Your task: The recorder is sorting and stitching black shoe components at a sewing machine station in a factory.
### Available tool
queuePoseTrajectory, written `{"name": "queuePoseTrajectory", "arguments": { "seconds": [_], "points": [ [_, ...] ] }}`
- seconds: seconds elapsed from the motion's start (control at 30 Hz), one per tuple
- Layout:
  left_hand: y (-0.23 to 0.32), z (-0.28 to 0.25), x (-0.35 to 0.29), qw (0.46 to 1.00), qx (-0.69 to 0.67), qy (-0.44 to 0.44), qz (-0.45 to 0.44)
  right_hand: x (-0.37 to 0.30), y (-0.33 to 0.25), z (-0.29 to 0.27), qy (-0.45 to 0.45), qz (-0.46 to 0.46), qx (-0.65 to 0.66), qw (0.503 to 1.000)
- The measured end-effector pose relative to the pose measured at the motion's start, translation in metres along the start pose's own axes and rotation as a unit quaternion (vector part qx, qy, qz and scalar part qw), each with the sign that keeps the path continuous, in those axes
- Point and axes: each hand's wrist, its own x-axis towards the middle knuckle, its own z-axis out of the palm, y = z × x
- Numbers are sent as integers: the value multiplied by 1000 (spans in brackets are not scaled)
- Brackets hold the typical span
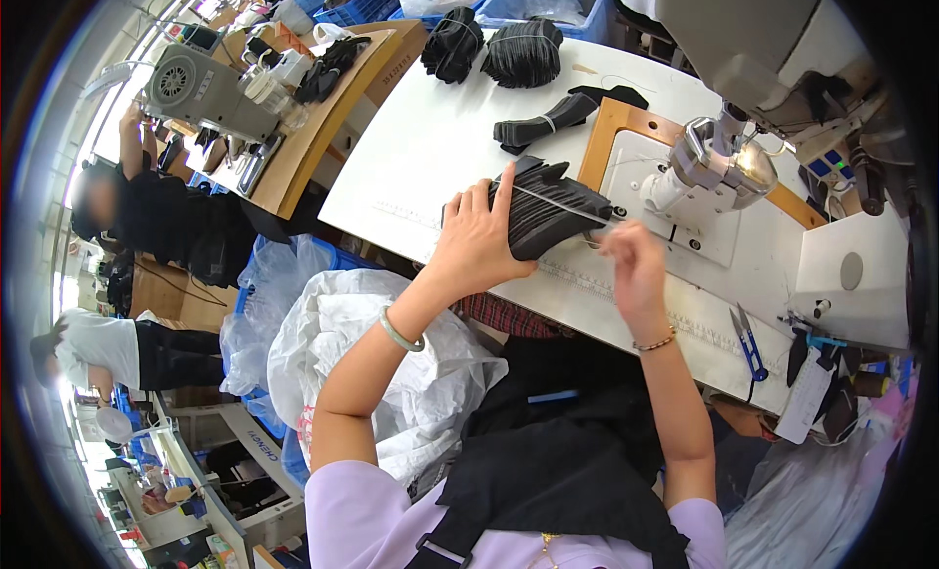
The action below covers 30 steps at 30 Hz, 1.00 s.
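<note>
Left hand [479, 234] grip clamped round the black bundle [548, 227] by the counter's [391, 168] near edge, right hand [634, 256] too blurred to tell, and one hard tug on that pale tie [564, 205] could scatter it!

The stack [548, 222] looks like matt black cloth or foam, ridged along its layered edges. The table [401, 148] has a smooth white top with a faint sheen, and the frame [603, 129] let into it is orange-brown wood. Polished, glossy metal covers the sewing head [696, 143]; the base plate [626, 168] is smooth and pale. The snips [751, 344] pair metal blades with blue plastic. The sack [333, 339] is thin, crinkled white plastic, the apron [558, 461] matt black cloth, the bangle [391, 331] smooth and glossy.
</note>
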Motion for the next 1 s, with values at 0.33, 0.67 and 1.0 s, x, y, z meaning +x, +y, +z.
{"name": "queuePoseTrajectory", "arguments": {
  "seconds": [0.33,0.67,1.0],
  "points": [
    [-21,-16,-5,988,-51,-43,140,66,-35,-7,-90,233,-34,968],
    [-14,-9,-13,994,-38,-3,101,98,-2,11,27,270,58,961],
    [-29,-19,-22,981,-70,-40,179,81,15,14,-40,25,-481,875]
  ]
}}
